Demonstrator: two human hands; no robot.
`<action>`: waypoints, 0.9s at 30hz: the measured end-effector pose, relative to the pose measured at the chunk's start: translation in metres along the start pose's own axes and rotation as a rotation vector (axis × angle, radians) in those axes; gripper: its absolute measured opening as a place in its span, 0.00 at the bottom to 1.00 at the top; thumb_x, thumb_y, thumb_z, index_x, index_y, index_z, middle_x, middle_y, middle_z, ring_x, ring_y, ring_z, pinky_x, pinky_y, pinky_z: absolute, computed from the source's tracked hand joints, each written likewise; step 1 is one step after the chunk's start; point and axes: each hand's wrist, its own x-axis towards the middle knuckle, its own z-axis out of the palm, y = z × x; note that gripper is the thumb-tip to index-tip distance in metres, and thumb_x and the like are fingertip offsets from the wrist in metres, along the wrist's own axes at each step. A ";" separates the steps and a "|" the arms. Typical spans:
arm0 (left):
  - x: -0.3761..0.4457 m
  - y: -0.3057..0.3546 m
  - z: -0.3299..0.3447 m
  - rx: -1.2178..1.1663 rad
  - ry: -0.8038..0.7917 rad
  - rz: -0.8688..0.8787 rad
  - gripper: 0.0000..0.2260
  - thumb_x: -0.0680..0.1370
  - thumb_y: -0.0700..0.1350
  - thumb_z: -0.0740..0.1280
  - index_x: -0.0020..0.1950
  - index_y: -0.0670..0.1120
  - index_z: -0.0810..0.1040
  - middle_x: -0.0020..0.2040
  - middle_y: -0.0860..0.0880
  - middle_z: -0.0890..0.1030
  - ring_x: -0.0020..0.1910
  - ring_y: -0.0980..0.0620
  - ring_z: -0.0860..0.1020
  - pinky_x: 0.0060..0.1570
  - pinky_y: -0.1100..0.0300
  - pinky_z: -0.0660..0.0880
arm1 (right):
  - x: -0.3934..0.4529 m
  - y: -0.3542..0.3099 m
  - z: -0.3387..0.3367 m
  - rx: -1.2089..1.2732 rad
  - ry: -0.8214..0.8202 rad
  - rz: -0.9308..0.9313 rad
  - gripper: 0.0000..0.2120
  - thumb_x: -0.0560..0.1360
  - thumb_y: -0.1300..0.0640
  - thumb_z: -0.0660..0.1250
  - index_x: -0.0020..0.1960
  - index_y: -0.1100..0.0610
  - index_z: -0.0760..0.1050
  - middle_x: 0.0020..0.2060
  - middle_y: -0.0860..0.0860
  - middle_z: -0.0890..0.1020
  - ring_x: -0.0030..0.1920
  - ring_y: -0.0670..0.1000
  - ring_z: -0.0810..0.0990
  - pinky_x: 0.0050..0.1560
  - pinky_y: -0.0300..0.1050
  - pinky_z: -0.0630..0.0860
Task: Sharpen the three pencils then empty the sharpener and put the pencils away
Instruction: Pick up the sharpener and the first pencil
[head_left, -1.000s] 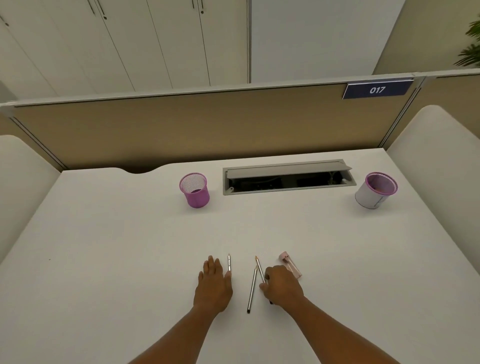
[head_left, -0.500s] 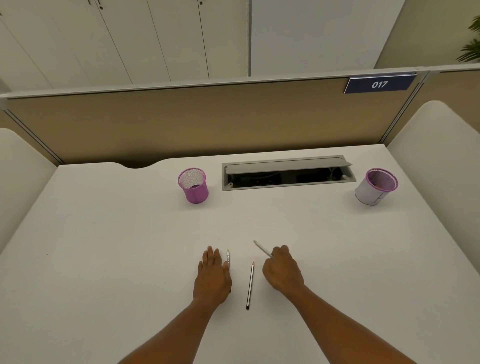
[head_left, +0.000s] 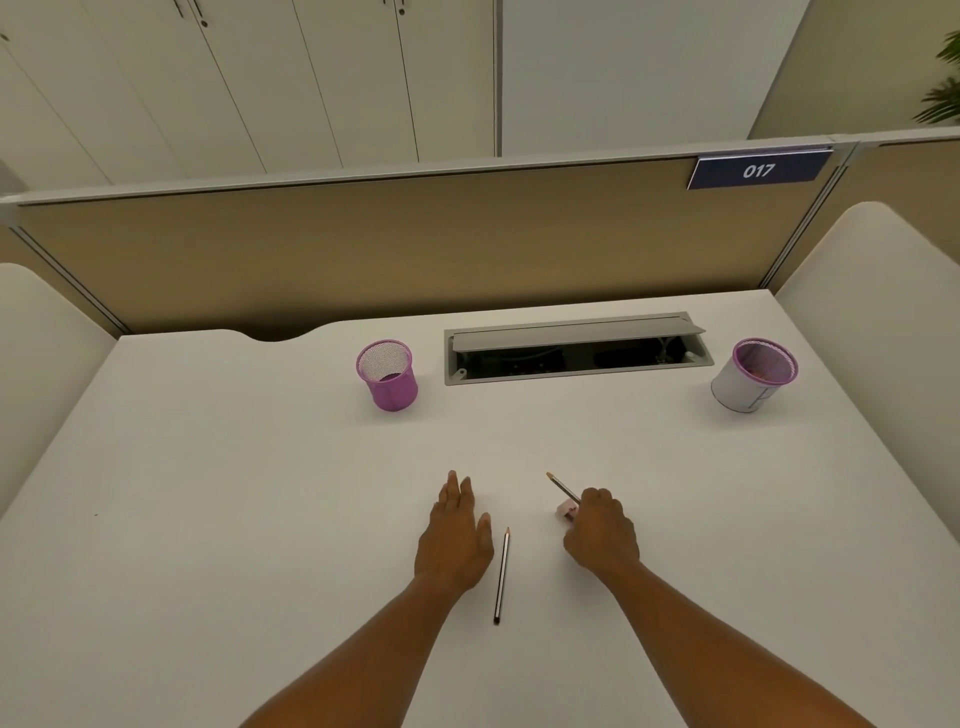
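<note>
- One pencil (head_left: 562, 487) is in the right hand (head_left: 602, 535), fingers curled round its lower end, tip sticking out toward eleven o'clock, long axis running diagonally up and left.
- Just under that hand's knuckles, a sliver of the pink sharpener (head_left: 565, 510) peeks out on the desk (head_left: 208, 493); touching the fingers or not, I cannot tell.
- The left hand (head_left: 457, 540) lies flat, palm down, fingers together and stretched toward twelve o'clock, gripping nothing.
- Right beside its thumb, a second pencil (head_left: 502, 576) rests on the desk, long axis almost straight up and down, sharpened tip at twelve, dark end at six.
- The third pencil is not visible; it may be hidden under the left hand.
- Far out at eleven o'clock stands a purple mesh cup (head_left: 387, 374), upright.
- At two o'clock, a white cup with a purple rim (head_left: 753, 375).
- Between them, the grey cable hatch (head_left: 576, 347), lid open.
</note>
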 end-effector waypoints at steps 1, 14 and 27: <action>0.001 0.002 0.001 -0.008 -0.004 -0.001 0.27 0.83 0.53 0.51 0.80 0.47 0.48 0.80 0.51 0.43 0.78 0.50 0.54 0.71 0.55 0.62 | -0.001 0.001 0.000 0.010 -0.013 0.004 0.12 0.75 0.59 0.60 0.58 0.59 0.70 0.55 0.54 0.73 0.58 0.55 0.74 0.53 0.47 0.71; 0.019 0.019 0.002 -0.178 -0.024 0.157 0.22 0.84 0.52 0.52 0.78 0.49 0.60 0.71 0.49 0.72 0.68 0.49 0.72 0.67 0.55 0.67 | -0.003 -0.015 -0.011 0.613 -0.166 -0.026 0.11 0.76 0.52 0.65 0.41 0.54 0.65 0.43 0.52 0.78 0.38 0.49 0.74 0.36 0.40 0.69; 0.012 0.034 -0.029 -0.598 -0.051 0.289 0.13 0.84 0.51 0.53 0.53 0.48 0.76 0.45 0.53 0.80 0.41 0.57 0.79 0.43 0.67 0.76 | -0.014 -0.030 -0.029 1.042 -0.338 0.038 0.03 0.81 0.59 0.57 0.47 0.56 0.64 0.43 0.56 0.77 0.35 0.50 0.74 0.35 0.42 0.69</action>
